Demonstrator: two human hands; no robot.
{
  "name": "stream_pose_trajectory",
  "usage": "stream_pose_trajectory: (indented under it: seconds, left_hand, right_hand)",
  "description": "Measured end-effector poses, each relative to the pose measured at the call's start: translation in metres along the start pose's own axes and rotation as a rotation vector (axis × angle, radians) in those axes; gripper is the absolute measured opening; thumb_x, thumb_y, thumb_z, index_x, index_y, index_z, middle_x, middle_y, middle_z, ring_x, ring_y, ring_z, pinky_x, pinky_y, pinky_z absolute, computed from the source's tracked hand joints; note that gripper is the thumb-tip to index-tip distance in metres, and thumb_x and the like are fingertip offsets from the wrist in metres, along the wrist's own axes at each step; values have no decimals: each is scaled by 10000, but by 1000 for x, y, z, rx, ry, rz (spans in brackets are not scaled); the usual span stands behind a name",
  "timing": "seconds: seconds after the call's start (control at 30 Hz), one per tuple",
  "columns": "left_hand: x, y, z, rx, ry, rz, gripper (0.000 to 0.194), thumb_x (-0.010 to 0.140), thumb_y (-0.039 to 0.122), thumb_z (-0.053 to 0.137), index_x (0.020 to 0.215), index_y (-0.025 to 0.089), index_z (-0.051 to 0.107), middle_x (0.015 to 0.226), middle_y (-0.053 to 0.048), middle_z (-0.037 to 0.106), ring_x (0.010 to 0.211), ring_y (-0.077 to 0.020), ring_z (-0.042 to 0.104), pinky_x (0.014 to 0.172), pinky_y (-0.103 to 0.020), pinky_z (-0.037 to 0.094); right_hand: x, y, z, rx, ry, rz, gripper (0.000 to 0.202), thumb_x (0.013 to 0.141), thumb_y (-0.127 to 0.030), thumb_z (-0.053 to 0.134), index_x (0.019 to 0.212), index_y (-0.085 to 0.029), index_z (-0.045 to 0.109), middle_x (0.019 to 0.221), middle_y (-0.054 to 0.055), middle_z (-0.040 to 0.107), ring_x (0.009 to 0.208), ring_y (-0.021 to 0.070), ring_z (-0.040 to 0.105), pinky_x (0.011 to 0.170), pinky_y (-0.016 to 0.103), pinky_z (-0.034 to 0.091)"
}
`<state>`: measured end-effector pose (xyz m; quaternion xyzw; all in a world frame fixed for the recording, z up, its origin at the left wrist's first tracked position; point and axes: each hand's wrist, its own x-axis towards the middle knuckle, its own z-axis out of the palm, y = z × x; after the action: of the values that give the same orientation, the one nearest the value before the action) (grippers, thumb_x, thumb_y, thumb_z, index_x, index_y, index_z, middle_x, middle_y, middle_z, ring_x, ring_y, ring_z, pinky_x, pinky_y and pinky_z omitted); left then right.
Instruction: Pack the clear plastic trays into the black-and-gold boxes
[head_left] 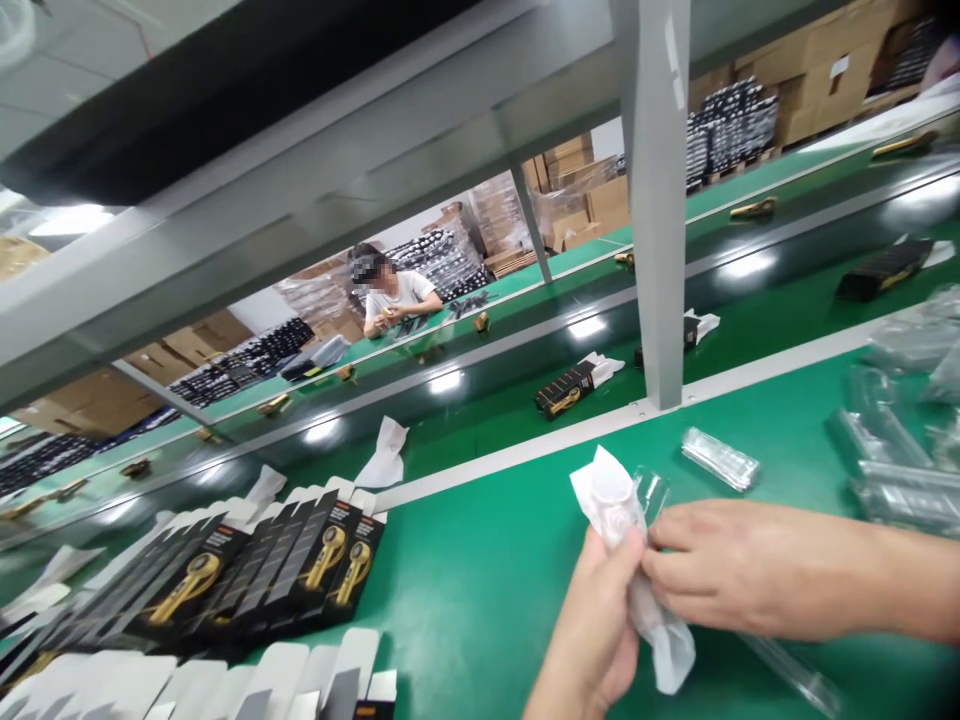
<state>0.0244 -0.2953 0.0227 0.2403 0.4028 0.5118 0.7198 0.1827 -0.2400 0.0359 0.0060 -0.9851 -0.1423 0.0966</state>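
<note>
A white folded paper sheet (619,520), wrapped about a clear plastic piece (651,492), is held above the green worktop (480,580) near the lower middle of the view. It is gripped from below by the left hand (592,620), whose fingers (626,560) are pressed against the paper's lower part. The same bundle is met from the right by the right hand (739,565), and its fingers (660,560) are pinched on the paper just beside those of the left hand. The top of the sheet is fanned open above both hands.

Just beyond the hands, a clear plastic tray (720,458) is laid flat on the worktop, and more clear trays (900,460) are heaped at the right edge. At the lower left, a row of flat black cartons printed with a gold tool (255,570) is spread out overlapping. On the conveyor belt (487,420) behind the white strip, a black box (566,388) and loose white leaflets (384,455) are seen. Another person (396,298) is seated at the far side of the line.
</note>
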Motion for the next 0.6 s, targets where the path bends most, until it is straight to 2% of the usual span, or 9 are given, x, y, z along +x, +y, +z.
stream_pose_trajectory:
  seconds: [0.1, 0.17, 0.23, 0.3, 0.37, 0.4, 0.5, 0.53, 0.6]
  left_hand:
    - [-2, -10, -1, -24, 27, -1, 388, 803, 282, 643, 1159, 153, 558, 1092, -89, 644, 954, -191, 628, 853, -278, 459]
    - [-1, -15, -4, -59, 69, 2, 341, 771, 250, 659, 1080, 124, 587, 1039, -92, 652, 932, -200, 632, 838, -285, 464]
    - [-1, -17, -8, -102, 107, 33, 322, 759, 233, 657, 1051, 115, 589, 991, -86, 655, 926, -209, 632, 837, -296, 465]
    - [-2, -18, -7, -131, 143, 87, 321, 780, 247, 637, 1070, 123, 575, 978, -81, 655, 925, -212, 631, 837, -311, 468]
    - [-5, -21, 1, -170, 165, 150, 345, 801, 263, 622, 1115, 138, 551, 1010, -84, 653, 939, -208, 627, 855, -321, 468]
    - [-7, -23, 6, -199, 167, 188, 369, 805, 260, 618, 1147, 148, 534, 1044, -85, 648, 971, -203, 619, 882, -319, 460]
    - [-17, -26, 18, -226, 149, 309, 457, 828, 258, 582, 1264, 182, 466, 1199, -89, 597, 1145, -197, 548, 988, -301, 403]
    - [-23, -24, 16, -145, 142, 329, 466, 845, 278, 557, 1291, 190, 453, 1244, -92, 575, 1190, -205, 518, 1006, -305, 391]
    - [-43, -13, -1, 213, 176, 339, 507, 849, 343, 555, 1327, 216, 442, 1324, -91, 524, 1244, -236, 468, 1021, -338, 379]
  right_hand:
    - [-7, -7, -4, 91, 11, 48, 147, 843, -93, 511, 840, -191, 621, 822, 1, 623, 782, 186, 542, 742, 341, 472]
    - [-14, -8, -8, 273, 63, 160, 239, 857, -59, 457, 944, -193, 635, 911, 20, 650, 859, 175, 576, 812, 322, 479]
    - [-18, -7, -10, 496, 195, 384, 294, 899, -90, 411, 1056, -229, 618, 1017, 26, 654, 943, 160, 597, 835, 292, 490]
    - [-18, -8, -7, 651, 330, 724, 268, 945, -208, 402, 1128, -265, 589, 1096, 28, 650, 1015, 177, 603, 842, 298, 511]
    - [-10, -14, 3, 779, 359, 965, 308, 946, -372, 429, 1210, -272, 551, 1195, 48, 629, 1097, 224, 585, 882, 348, 519]
    - [-5, -19, 9, 856, 323, 1002, 380, 931, -436, 440, 1260, -265, 522, 1268, 65, 591, 1155, 251, 551, 926, 384, 500]
    - [11, -38, 28, 1051, 235, 984, 556, 887, -560, 434, 1339, -237, 461, 1417, 103, 449, 1287, 307, 410, 1032, 453, 393]
    - [15, -42, 33, 1098, 237, 997, 561, 880, -577, 429, 1328, -244, 471, 1416, 100, 450, 1292, 310, 403, 1040, 444, 385]
    - [15, -45, 37, 1198, 239, 1032, 520, 875, -578, 438, 1300, -282, 490, 1350, 80, 524, 1223, 303, 488, 978, 386, 463]
